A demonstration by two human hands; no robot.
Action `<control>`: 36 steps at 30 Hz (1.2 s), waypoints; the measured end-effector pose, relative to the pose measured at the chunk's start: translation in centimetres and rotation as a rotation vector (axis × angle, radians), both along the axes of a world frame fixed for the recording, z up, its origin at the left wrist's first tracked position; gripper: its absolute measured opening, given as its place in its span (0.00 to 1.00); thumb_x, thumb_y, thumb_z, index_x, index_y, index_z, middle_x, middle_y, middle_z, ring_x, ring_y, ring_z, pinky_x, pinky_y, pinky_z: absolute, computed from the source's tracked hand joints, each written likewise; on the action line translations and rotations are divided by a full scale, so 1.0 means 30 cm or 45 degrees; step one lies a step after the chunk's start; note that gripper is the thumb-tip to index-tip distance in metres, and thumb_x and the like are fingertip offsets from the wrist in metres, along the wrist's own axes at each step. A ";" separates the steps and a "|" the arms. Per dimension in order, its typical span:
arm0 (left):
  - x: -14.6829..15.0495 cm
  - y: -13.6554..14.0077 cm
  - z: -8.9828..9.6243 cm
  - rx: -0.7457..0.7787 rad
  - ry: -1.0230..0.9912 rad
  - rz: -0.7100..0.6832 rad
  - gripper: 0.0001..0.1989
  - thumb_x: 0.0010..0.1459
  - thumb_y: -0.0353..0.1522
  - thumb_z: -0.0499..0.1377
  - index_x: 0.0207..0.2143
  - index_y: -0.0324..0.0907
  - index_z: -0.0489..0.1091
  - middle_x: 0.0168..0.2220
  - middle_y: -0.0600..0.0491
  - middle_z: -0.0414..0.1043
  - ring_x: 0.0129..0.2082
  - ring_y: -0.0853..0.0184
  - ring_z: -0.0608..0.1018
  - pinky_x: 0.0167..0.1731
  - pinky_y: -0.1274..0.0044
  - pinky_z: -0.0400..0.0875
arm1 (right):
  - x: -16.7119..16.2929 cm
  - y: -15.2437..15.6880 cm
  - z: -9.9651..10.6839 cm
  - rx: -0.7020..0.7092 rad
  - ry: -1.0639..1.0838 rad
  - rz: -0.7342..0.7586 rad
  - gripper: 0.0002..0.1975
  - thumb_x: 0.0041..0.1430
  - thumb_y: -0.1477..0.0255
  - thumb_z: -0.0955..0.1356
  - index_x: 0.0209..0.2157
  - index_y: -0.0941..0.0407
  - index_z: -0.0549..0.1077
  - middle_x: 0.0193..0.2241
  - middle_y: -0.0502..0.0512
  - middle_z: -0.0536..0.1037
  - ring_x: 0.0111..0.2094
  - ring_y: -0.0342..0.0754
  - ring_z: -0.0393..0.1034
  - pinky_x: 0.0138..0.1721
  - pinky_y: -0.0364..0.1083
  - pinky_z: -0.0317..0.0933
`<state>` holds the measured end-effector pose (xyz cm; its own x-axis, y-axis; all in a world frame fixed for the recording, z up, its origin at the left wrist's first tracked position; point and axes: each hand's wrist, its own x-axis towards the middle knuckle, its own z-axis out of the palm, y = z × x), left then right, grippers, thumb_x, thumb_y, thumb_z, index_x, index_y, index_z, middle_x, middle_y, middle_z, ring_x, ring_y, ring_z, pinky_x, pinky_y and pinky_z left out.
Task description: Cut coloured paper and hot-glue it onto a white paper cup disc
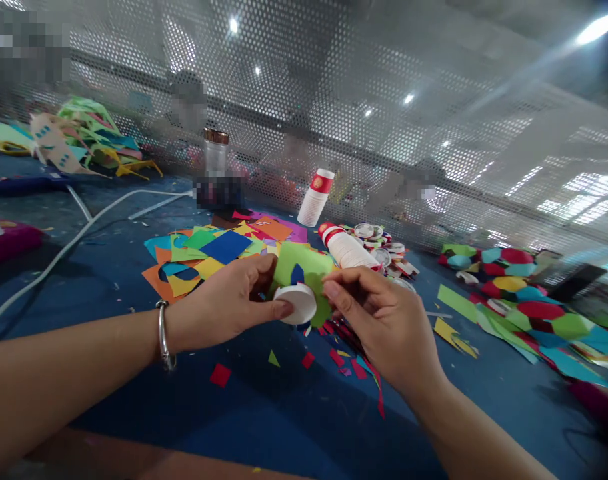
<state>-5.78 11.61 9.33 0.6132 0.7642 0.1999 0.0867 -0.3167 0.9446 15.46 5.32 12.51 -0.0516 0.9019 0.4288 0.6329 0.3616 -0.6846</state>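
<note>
My left hand (pixel 224 303) grips a paper cup wrapped in green paper (pixel 304 270), the cup's white bottom (pixel 297 303) facing me, my thumb across its rim. My right hand (pixel 379 320) pinches the green paper's right edge between thumb and fingers. A small blue shape (pixel 297 274) is stuck on the green paper. A silver bangle (pixel 165 333) sits on my left wrist. Both hands hover just above the blue table (pixel 264 413).
Coloured paper sheets (pixel 219 250) lie behind my hands, small scraps (pixel 221 375) below them. A stack of white cups lies on its side (pixel 347 250); another stack (pixel 315 197) stands tilted. Decorated pieces (pixel 529 307) spread at right. White cables (pixel 84 223) cross the left; a mesh wall (pixel 364 100) stands behind.
</note>
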 end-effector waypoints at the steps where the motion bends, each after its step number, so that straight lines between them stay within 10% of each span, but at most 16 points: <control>1: 0.001 0.001 0.004 -0.063 -0.059 0.002 0.15 0.57 0.36 0.65 0.44 0.43 0.66 0.40 0.53 0.74 0.39 0.67 0.77 0.40 0.74 0.71 | 0.000 -0.004 -0.002 0.054 -0.037 -0.030 0.06 0.65 0.66 0.69 0.37 0.53 0.78 0.30 0.50 0.80 0.27 0.44 0.71 0.29 0.44 0.64; 21: 0.008 -0.018 0.020 -0.397 -0.326 0.010 0.13 0.51 0.30 0.70 0.40 0.42 0.75 0.36 0.56 0.77 0.33 0.72 0.74 0.33 0.80 0.67 | -0.010 -0.014 -0.025 -0.082 0.012 0.058 0.04 0.65 0.68 0.69 0.37 0.53 0.73 0.30 0.49 0.76 0.29 0.44 0.69 0.31 0.45 0.64; 36: 0.045 -0.051 0.010 -0.848 -0.786 -0.062 0.10 0.61 0.38 0.66 0.38 0.39 0.78 0.41 0.51 0.79 0.45 0.68 0.77 0.49 0.77 0.73 | -0.047 -0.012 -0.054 -0.148 0.198 0.157 0.02 0.65 0.71 0.69 0.36 0.53 0.74 0.29 0.48 0.77 0.29 0.43 0.69 0.31 0.43 0.64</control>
